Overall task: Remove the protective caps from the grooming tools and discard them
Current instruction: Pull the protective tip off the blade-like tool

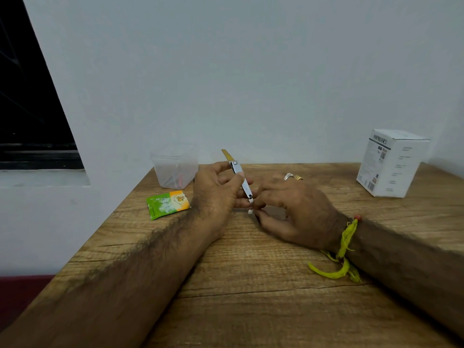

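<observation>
Wooden table, white wall — dark window

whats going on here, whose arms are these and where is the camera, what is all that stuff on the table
There is no machine here. One picture comes from a camera worn on a person's head, looking forward and down, so the two bare arms are that person's own.

The left hand holds a slim metal grooming tool with a gold-coloured end pointing up. The right hand pinches at a small white cap on the tool's lower tip; another small white bit sits just below it. The right wrist wears a yellow thread.

On the wooden table lie a clear plastic container, a green and orange sachet, a white box, and some small metal items behind the right hand, too small to identify.
</observation>
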### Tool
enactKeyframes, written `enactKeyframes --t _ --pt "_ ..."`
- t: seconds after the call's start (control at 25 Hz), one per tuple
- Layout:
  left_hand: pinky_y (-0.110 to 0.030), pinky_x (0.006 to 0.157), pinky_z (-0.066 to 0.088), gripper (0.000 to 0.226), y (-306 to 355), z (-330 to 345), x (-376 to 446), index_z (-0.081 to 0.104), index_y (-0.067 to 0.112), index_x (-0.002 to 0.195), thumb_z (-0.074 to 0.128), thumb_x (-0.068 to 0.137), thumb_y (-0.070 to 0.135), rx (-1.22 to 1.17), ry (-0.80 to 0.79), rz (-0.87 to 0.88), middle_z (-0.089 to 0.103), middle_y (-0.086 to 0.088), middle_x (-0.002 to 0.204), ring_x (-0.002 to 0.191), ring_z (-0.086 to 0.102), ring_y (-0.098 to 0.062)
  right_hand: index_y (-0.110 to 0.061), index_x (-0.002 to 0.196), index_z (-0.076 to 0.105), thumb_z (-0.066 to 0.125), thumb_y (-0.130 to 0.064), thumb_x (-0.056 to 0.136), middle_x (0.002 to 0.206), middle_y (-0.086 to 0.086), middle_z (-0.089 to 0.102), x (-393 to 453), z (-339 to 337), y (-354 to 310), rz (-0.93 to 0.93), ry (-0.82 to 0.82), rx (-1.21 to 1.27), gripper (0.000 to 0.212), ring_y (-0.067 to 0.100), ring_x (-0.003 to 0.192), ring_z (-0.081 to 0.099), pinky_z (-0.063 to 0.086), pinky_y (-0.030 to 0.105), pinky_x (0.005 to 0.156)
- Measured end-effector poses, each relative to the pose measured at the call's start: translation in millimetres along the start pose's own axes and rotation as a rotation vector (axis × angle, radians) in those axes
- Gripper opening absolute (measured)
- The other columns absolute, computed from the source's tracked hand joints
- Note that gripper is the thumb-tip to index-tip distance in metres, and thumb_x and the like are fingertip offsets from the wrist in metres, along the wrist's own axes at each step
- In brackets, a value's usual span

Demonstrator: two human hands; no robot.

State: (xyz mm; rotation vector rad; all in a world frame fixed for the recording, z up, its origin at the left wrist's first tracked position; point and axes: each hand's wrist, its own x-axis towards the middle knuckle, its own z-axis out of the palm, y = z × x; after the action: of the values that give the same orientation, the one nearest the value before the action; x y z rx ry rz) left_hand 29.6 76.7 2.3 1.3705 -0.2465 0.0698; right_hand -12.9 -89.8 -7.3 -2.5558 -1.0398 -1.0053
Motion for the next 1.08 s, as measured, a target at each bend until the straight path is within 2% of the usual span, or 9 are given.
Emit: enactKeyframes --t 0.16,0.28,0.52,0.76,1.08 --pt "-0.030 0.048 0.057 0.034 0.5 -2.6 2.2 0.054 0.001 0.131 0.059 0.097 0.001 -0.008 0.033 0.020 0.076 -0.017 0.090 0.059 0.073 -0.022 -0.017 0.086 0.074 0.071 -0.022 0.086 0.090 -0.005 0.070 1.2 -0.2 -1.1 -0.015 -0.009 -0.001 0.006 0.019 0.083 0.066 0.049 0.036 0.069" --pt "-0.033 0.053 0.060 0.034 -0.1 -7.5 6.1 0.055 0.003 0.132 0.059 0.098 0.004 0.024 0.062 0.045 0.077 -0.014 0.091 0.067 0.075 -0.027 -0.021 0.086 0.074 0.068 -0.028 0.088 0.087 -0.009 0.069 0.2 -1.0 1.6 0.012 -0.010 -0.021 0.010 0.017 0.080 0.065 0.040 0.027 0.070" --pt "-0.037 0.058 0.063 0.034 -0.8 -9.3 7.9 0.055 0.004 0.132 0.060 0.098 0.006 0.050 0.078 0.062 0.077 -0.013 0.091 0.068 0.076 -0.028 -0.021 0.085 0.074 0.064 -0.031 0.088 0.087 -0.009 0.068 0.6 -2.4 1.2 -0.002 -0.033 -0.002 0.014 0.013 0.081 0.064 0.038 0.025 0.070" --pt "-0.040 0.060 0.063 0.034 0.0 -9.5 7.1 0.053 0.006 0.131 0.059 0.098 0.004 0.032 0.078 0.067 0.077 -0.013 0.092 0.070 0.076 -0.029 -0.021 0.084 0.074 0.066 -0.031 0.090 0.087 -0.008 0.070 1.2 0.5 -1.9 -0.029 -0.017 -0.044 0.015 0.015 0.082 0.065 0.048 0.032 0.067" --pt "-0.039 0.059 0.063 0.036 0.9 -9.4 7.2 0.053 0.007 0.133 0.059 0.098 0.004 0.027 0.080 0.064 0.077 -0.011 0.090 0.067 0.076 -0.026 -0.020 0.086 0.074 0.060 -0.035 0.091 0.086 -0.008 0.071 1.1 -0.4 -0.2 0.027 -0.074 0.042 0.021 0.016 0.082 0.066 0.052 0.040 0.066"
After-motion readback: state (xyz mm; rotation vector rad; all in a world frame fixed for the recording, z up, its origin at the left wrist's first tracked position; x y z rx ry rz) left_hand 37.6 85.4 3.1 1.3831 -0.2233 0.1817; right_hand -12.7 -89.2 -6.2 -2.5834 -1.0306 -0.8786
